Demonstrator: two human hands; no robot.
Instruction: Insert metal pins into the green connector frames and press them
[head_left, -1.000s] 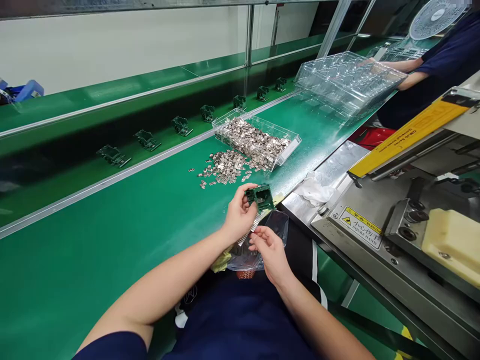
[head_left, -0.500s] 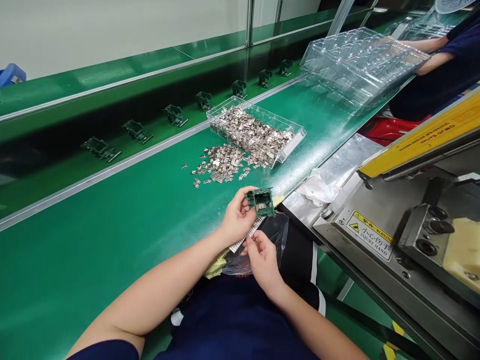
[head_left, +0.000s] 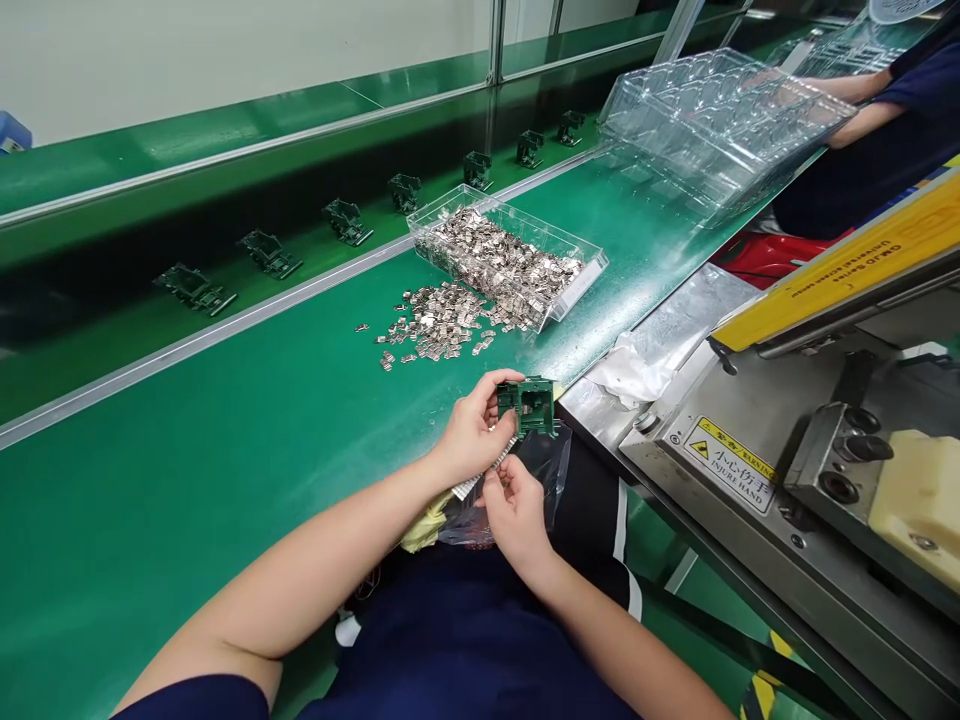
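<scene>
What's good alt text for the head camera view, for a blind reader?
A person's left hand holds a green part; the right hand is at a pale strip below it. Beyond sits a clear tray of metal pieces.

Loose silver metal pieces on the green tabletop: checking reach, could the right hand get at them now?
Probably yes: the pieces lie uncovered, though the left hand, holding a green plastic housing, partly blocks the right hand.

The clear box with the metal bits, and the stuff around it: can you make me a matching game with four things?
1. left hand
2. clear box
3. warning label
4. white wad

a) full of small metal pieces
b) crumpled
c) holding a green plastic part
d) yellow and white, on the machine

Pairs: 1-c, 2-a, 3-d, 4-b
</scene>
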